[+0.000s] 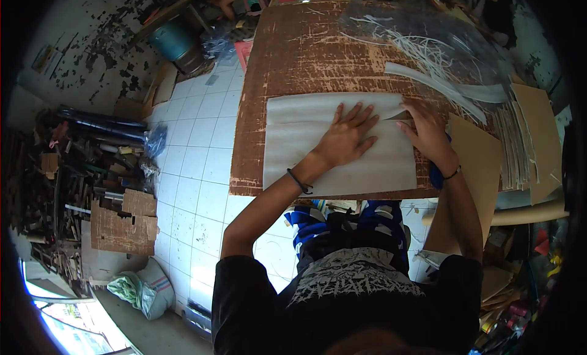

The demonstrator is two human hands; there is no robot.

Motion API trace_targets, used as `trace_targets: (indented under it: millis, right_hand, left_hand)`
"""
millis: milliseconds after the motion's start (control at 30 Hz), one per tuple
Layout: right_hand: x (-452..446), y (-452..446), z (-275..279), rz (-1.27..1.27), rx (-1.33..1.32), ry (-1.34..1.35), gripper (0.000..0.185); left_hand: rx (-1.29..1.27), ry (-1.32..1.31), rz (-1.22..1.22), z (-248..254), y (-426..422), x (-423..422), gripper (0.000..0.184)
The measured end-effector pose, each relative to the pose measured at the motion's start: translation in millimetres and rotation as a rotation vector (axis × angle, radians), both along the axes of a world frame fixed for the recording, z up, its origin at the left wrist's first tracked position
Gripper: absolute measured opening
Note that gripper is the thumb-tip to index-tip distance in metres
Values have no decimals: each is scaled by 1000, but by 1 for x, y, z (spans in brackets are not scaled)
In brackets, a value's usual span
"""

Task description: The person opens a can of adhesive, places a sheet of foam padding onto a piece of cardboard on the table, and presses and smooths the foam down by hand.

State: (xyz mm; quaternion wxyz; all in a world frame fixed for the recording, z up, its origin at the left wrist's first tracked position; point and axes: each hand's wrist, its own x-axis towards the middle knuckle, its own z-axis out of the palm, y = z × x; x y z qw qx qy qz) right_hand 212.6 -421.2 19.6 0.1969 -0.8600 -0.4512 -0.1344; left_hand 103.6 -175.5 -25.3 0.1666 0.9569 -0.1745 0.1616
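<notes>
A whitish, thin, foam-like sheet [324, 172] lies on the worn brown tabletop [293, 55], with a crease or seam running across its upper part. My left hand [348, 135] rests flat on the sheet, fingers spread, holding nothing. At the sheet's right edge, my right hand [428, 129] has its thumb and forefinger curled around the edge. Between those fingers a narrow dark triangular gap shows in the sheet. The other fingers of that hand are partly hidden.
White strips [428, 55] and clear plastic lie at the table's far right. Brown cardboard sheets [471, 178] lean at the right beside a stack of boards [513, 147]. A cardboard tube [526, 214] lies below. Scrap pieces [122, 226] and a sack [150, 288] are at left.
</notes>
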Motion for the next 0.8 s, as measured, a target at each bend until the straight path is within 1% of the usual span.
trace_targets:
  millis: [100,133,200,333,433,567,667,800]
  right_hand:
    - [-19,29,-11,60,88,-23,66]
    - [-25,32,-21,-2,-118,-22,67]
    - [-25,35,-37,20,-113,-16,64]
    - [-24,31,-47,22,-140,1,64]
    - [-21,31,-42,14,-144,-11,64]
    - [-24,31,-41,4,-159,21,64]
    - [-23,30,-41,19,-162,-4,64]
    - [-21,30,-44,29,-156,-16,64]
  left_hand:
    - [-24,-6,0,0,0,0,57]
    - [-8,-9,3,-2,1,0,57]
    - [12,7,5,-4,2,1,60]
    - [77,29,-12,-5,9,-6,69]
    - [109,161,46,8,28,-26,77]
    - [117,212,257,14,65,-56,84]
    - [128,219,417,11,81,-77,85]
    - [126,154,508,5,88,-88,84]
